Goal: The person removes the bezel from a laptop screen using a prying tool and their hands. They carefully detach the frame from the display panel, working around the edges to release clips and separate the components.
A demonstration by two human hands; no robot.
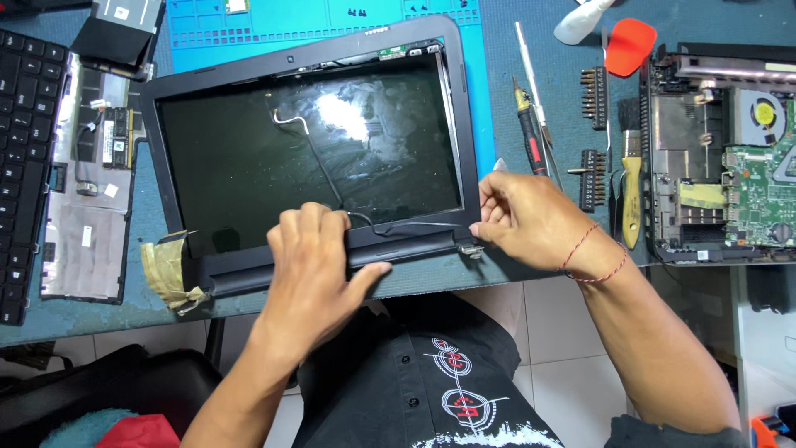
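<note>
A black laptop screen assembly (249, 166) lies flat on the teal worktable, its bezel partly lifted along the right and top edges. Thin black and white cables (319, 162) run across the dark panel. My left hand (311, 274) presses on the lower bezel at the hinge bar, fingers curled over its edge. My right hand (526, 220) pinches the lower right corner of the frame beside the metal hinge (471, 247). A crumpled strip of tan tape (170, 270) hangs off the lower left corner.
A red-handled screwdriver (531, 137), two bit holders (593, 133) and a yellow-handled brush (632, 187) lie to the right. An opened laptop base with green circuit board (730, 158) sits far right. Another dismantled laptop with keyboard (33, 166) lies left. A blue mat (249, 25) lies behind.
</note>
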